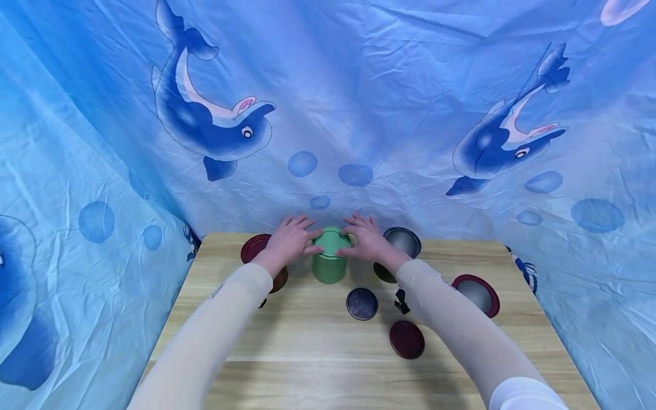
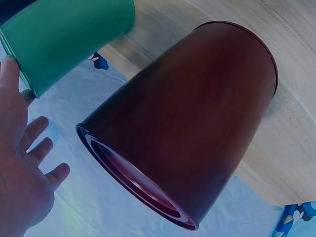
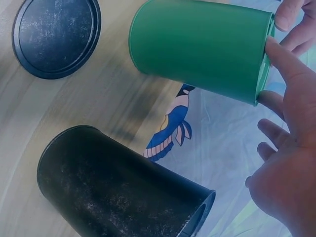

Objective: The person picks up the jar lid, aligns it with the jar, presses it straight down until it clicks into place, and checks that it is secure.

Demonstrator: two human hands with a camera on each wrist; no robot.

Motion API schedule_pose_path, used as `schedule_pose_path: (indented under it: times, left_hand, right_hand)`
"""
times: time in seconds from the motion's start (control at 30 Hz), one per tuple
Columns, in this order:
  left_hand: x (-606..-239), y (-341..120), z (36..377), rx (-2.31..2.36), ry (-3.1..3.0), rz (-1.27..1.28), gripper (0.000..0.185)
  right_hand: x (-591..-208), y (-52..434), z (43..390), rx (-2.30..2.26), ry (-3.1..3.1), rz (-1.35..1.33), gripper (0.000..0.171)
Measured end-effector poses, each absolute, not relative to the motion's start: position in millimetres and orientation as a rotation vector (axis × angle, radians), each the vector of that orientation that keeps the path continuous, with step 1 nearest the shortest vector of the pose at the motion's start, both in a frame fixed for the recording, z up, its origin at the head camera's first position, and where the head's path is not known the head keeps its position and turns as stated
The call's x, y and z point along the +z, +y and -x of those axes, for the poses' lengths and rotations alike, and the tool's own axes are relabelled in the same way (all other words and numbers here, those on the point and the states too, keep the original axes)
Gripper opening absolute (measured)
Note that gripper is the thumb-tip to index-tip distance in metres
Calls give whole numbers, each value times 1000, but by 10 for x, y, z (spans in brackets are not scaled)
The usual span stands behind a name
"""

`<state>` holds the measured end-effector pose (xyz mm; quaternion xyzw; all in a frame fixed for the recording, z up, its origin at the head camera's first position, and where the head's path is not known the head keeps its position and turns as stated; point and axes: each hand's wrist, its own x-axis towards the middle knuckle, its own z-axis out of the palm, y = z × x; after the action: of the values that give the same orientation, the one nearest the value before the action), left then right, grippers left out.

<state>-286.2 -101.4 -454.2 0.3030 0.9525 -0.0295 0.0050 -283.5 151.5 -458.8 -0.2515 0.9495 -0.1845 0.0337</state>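
Both hands, left (image 1: 289, 239) and right (image 1: 365, 238), press fingertips on the round green metal canister's (image 1: 329, 267) lid rim, grasping nothing; uneven pressure could tip it on the wooden tabletop (image 1: 318, 353).

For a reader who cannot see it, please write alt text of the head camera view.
Two hands, the left hand and the right hand, touch the rim of a green can standing on a wooden table. A dark red can, a black can and three loose lids lie around it, before a blue dolphin cloth.

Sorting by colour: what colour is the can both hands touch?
Green can, clearest in the right wrist view.
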Motion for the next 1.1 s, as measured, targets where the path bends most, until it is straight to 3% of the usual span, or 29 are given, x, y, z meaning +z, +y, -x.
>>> schedule_pose_path:
  times: [1.1]
  left_hand:
    - [-4407,-874,2799,-40,2909,-789,66]
  right_hand:
    - [-4547,1421,2793,-492,2938,661,57]
